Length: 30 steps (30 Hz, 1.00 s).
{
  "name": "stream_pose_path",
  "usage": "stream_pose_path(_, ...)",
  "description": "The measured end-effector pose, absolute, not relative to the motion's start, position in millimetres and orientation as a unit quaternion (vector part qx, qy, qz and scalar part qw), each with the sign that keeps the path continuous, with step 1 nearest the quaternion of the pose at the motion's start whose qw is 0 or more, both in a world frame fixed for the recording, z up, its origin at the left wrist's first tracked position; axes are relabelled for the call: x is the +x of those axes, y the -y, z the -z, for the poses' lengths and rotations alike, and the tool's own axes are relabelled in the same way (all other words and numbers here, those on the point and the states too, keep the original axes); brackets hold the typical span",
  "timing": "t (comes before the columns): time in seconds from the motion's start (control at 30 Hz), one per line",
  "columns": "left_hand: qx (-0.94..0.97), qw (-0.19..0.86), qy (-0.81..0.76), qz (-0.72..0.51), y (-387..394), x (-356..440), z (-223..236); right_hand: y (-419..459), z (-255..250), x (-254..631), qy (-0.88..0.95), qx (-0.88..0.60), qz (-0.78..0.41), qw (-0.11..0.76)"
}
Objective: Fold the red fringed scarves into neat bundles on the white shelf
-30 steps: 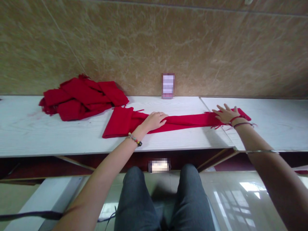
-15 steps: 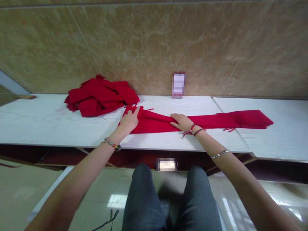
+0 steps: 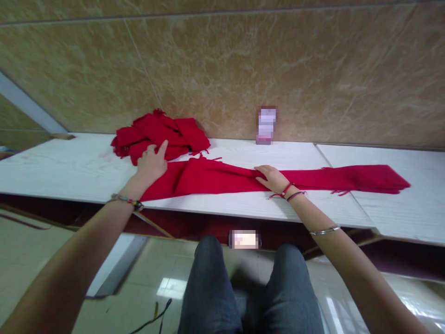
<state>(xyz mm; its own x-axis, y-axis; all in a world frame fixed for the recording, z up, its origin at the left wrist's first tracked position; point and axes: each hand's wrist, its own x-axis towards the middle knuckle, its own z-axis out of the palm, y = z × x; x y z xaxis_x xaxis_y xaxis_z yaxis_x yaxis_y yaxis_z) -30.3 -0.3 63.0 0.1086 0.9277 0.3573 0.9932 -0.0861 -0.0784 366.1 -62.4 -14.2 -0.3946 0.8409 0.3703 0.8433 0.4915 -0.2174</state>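
A long red scarf (image 3: 313, 178) lies stretched out along the white table (image 3: 62, 169), its fringed end far to the right. My left hand (image 3: 151, 162) rests with fingers flat on the scarf's left end, next to the pile. My right hand (image 3: 273, 177) presses flat on the scarf near its middle, fingers pointing left. Neither hand grips anything.
A crumpled pile of red scarves (image 3: 160, 134) sits at the back left against the tiled wall. A small blurred card (image 3: 266, 125) stands against the wall. A seam splits the table at the right. My knees are below the table edge.
My left hand slid left along the scarf from its middle to its left end. My right hand moved from the fringed right end to the middle. The view shifted left.
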Motion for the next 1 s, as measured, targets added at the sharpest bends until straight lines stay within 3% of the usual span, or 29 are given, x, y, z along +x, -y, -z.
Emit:
stream_pose_path(0.27,-0.869,0.053,0.469,0.152,-30.4,99.1,-25.1,62.6,10.2,380.1,0.823,-0.52,-0.007,0.229)
stream_pose_path(0.4,-0.927,-0.057,0.332,0.166,-36.4,121.5,-10.4,62.9,8.0,385.5,0.818,-0.521,-0.033,0.242)
stream_pose_path(0.5,-0.932,-0.089,0.315,0.153,-28.5,122.1,-7.2,63.9,5.8,385.1,0.818,-0.516,-0.046,0.25)
stream_pose_path(0.87,-0.921,0.062,0.328,0.2,2.9,119.8,-32.2,71.1,-9.1,387.2,0.787,-0.542,0.008,0.293)
stream_pose_path(1.0,-0.932,0.101,0.322,0.131,18.0,114.0,-42.6,83.1,-14.0,390.3,0.806,-0.56,0.012,0.19)
